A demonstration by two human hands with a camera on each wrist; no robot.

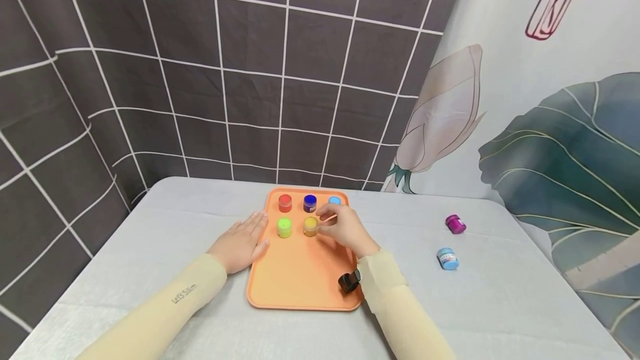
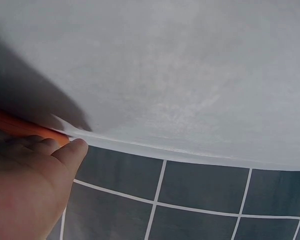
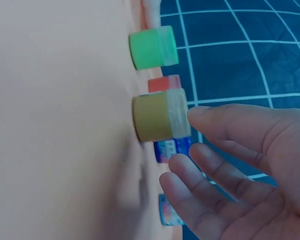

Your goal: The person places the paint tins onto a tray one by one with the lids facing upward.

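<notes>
On the grey table (image 1: pixel 175 221), a flat orange plastic tray (image 1: pixel 300 282) keeps its near half bare. Flat and holding nothing, the left hand (image 1: pixel 242 243) presses beside the tray's left edge. Loosely spread, the right hand (image 1: pixel 345 229) hovers just beside the small yellow paint jar (image 1: pixel 310 226), gripping nothing.

The only readable text is "Let's Slim", printed on the left forearm sleeve (image 1: pixel 184 294).
</notes>
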